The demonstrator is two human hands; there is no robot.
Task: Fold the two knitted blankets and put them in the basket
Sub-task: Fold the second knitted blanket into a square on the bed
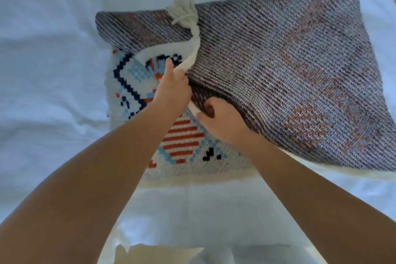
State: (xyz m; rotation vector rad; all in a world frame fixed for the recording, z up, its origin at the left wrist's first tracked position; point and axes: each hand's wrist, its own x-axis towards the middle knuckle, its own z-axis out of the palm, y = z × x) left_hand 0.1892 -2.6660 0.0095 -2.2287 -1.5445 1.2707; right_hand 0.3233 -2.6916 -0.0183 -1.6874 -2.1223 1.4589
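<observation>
A knitted blanket [289,66] lies on the white bed, folded over so that its grey, blurred reverse side faces up across the right and top. Its patterned face [184,146], white with navy, light blue and orange-red stripes, shows at the lower left. A cream tassel [184,9] on a twisted corner lies on the grey side. My left hand [171,90] pinches that cream corner edge. My right hand [220,120] grips the folded edge just to the right, fingers curled under it. No second blanket and no basket are in view.
White bed sheet [53,49] surrounds the blanket on all sides, wrinkled at the left. The near edge of the bed [192,244] runs along the bottom, with a tan floor patch below it.
</observation>
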